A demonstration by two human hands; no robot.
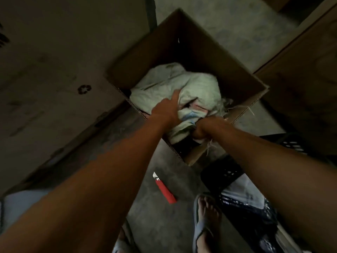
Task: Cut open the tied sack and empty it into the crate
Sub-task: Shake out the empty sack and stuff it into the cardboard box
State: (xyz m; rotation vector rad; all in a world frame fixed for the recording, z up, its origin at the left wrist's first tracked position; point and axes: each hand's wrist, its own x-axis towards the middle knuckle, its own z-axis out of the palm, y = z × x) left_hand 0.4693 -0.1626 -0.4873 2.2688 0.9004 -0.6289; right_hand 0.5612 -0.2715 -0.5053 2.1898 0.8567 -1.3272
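Gripped at its near end by the clenched right hand (201, 129) and pressed by the left hand (166, 108), whose grip cannot be told, the pale sack (182, 84) is held inside the cardboard crate (242, 73).

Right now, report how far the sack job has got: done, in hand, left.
Done: the red cutter lies on the floor with its blade out, and the sack is open at its near end, with something pink and blue showing. In hand: the left hand and the right hand both grip the sack inside the cardboard box. Left: emptying it; the black crate at the right has received nothing visible.
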